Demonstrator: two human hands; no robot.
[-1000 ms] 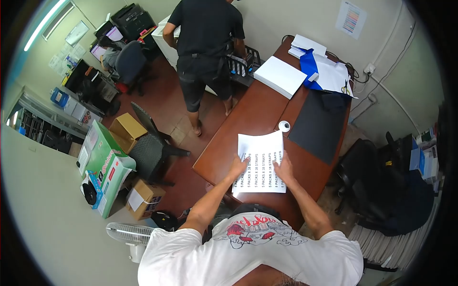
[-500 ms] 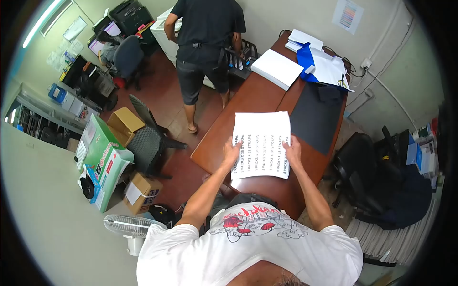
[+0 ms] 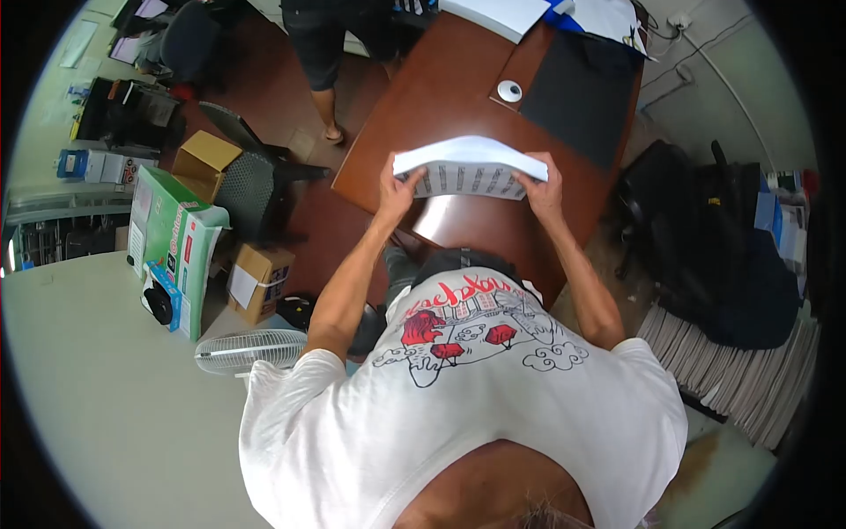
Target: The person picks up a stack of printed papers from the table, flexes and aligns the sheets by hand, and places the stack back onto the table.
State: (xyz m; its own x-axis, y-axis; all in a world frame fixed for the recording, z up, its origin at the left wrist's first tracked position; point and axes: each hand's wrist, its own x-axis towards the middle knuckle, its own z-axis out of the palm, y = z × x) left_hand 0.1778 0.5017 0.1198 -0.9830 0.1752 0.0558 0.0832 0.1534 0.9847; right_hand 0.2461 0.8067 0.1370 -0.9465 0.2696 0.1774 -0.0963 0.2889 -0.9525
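Note:
A stack of printed paper sheets, bowed upward in the middle, is held up over the brown wooden desk. My left hand grips its left end, with the thumb on the printed face. At the right end, my right hand grips it the same way. Rows of dark lettering cover the side facing me, and the white far edge arches above it. A small round white object with a dark centre lies on the desk beyond the paper.
A thick white paper stack sits at the desk's far end, near a black desk mat. Another person in dark shorts stands beyond the desk. Left are a dark woven chair, boxes and a fan.
Both hands have lifted the sheets from lying flat and tilted them upright, bending the stack into an arch. The round white object has come into sight. The camera view has tipped downward.

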